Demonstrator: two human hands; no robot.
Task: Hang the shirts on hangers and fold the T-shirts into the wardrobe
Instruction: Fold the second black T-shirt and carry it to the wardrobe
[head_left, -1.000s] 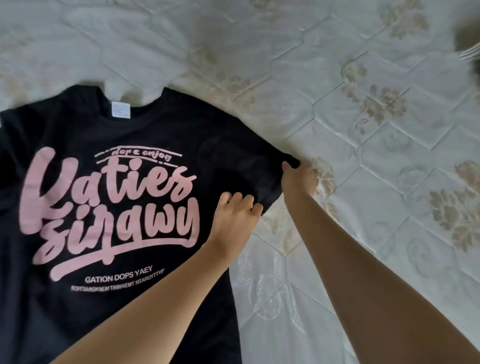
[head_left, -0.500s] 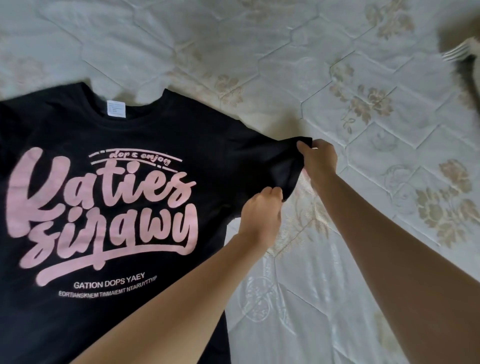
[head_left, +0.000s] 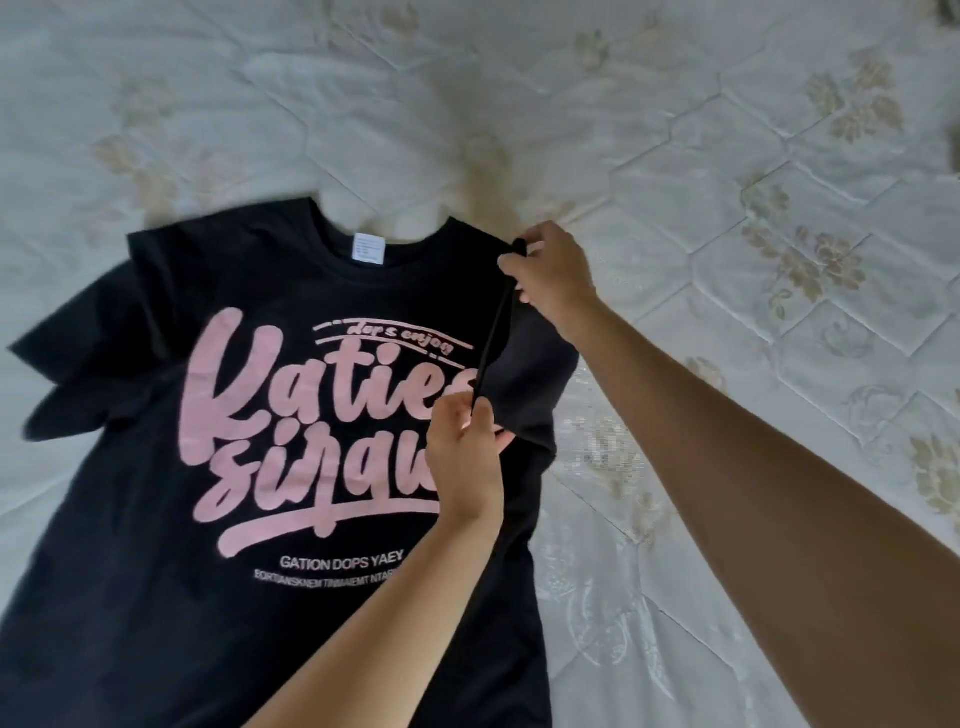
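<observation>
A black T-shirt (head_left: 249, 597) with large pink lettering lies face up on the bed, its collar at the far end with a white label. Its right sleeve (head_left: 524, 369) is lifted and folded inward over the chest. My right hand (head_left: 550, 275) pinches the sleeve's upper edge near the shoulder. My left hand (head_left: 467, 452) pinches the sleeve's lower edge just over the print. The sleeve's hem stretches taut between both hands. The left sleeve (head_left: 67, 374) lies spread out flat at the left.
A pale quilted bedspread (head_left: 753, 260) with a beige flower pattern covers the whole surface around the shirt. Bare bedspread stretches beyond the collar and to the right of my arms.
Both hands have lifted the right sleeve off the bed and swung it inward over the shirt's chest. The view has shifted, so the shirt sits further right in frame.
</observation>
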